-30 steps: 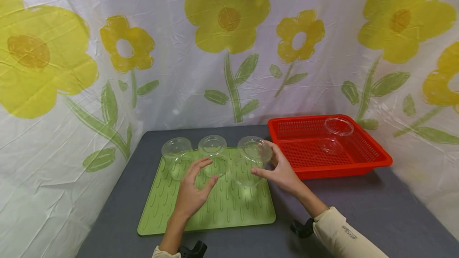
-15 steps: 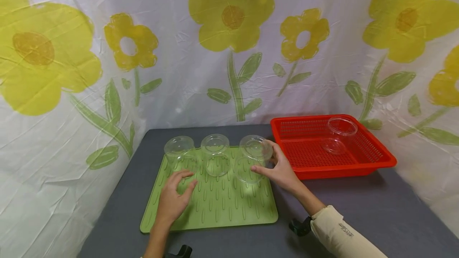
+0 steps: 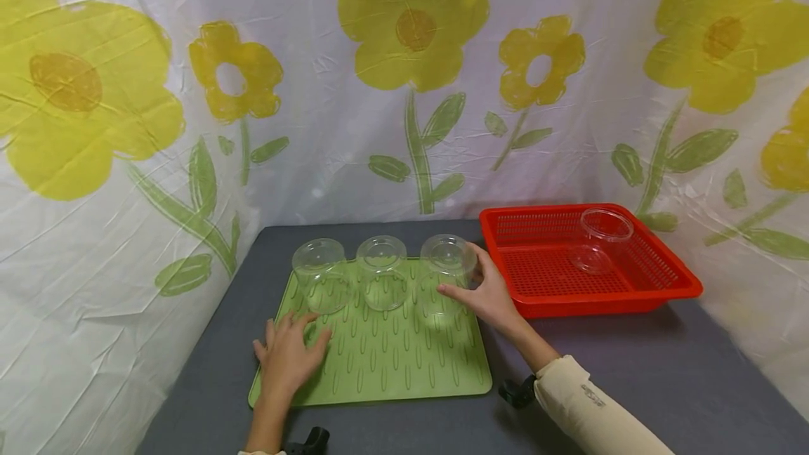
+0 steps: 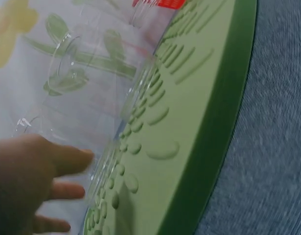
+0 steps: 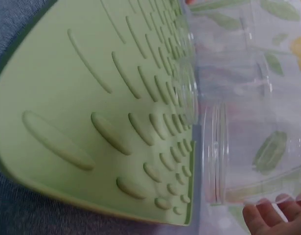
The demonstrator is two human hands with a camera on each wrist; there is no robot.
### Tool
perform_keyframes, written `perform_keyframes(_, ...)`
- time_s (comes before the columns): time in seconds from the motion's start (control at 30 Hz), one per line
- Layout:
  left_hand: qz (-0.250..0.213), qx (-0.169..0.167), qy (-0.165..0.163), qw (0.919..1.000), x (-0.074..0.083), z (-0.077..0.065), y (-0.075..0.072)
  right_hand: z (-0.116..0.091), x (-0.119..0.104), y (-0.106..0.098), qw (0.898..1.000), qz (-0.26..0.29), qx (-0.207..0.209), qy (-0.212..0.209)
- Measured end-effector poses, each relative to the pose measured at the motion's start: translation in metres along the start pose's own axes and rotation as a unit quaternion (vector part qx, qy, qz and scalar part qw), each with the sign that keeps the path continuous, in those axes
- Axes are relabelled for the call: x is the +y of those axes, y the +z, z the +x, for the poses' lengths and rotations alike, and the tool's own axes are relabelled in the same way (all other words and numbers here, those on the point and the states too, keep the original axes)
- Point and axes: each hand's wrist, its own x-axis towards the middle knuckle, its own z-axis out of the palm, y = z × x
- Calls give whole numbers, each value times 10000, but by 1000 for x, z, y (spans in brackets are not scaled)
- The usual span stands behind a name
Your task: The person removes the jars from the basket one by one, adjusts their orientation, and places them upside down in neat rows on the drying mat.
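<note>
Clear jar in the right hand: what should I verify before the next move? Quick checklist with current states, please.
1. Right hand gripping right clear jar: ok.
2. Its mouth facing down: ok.
3. Its rim seated on textured green mat: not ok; in the right wrist view it appears raised.
4. Gap to middle clear jar: ok, visible in the head view.
5. Left hand off left clear jar: cannot tell; they are very close.

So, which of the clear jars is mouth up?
The jar in the red basket, its open rim on top; the three jars at the green mat are upside down, bases up.
</note>
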Motion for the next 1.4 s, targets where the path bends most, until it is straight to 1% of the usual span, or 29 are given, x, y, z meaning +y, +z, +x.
perform_keyframes(0.1,141,-504,-306,9982,-4,0,1,5,4,5,9995,-190,133,195)
perform_keyframes(0.17,200,-701,-422,9964,-7,-1,2,8,6,8,9990,-295,178,297)
perform_keyframes(0.23,200,-825,-472,9953,-9,-2,4,10,8,10,9984,-371,199,382)
perform_keyframes(0.4,184,-818,-479,9953,-12,-3,6,17,12,13,9968,-481,299,563)
perform_keyframes(0.5,249,-828,-501,9950,-13,-3,7,21,17,16,9959,-570,329,618)
perform_keyframes(0.77,240,-885,-514,9945,-12,-4,10,25,29,20,9942,-852,265,606)
perform_keyframes(0.97,270,-857,-507,9947,-12,-4,8,25,27,22,9947,-873,187,508)
perform_keyframes(1.1,266,-900,-510,9943,-12,-5,8,26,26,23,9949,-874,176,462)
perform_keyframes(1.4,300,-952,-543,9935,-12,-3,8,27,25,20,9944,-921,137,497)
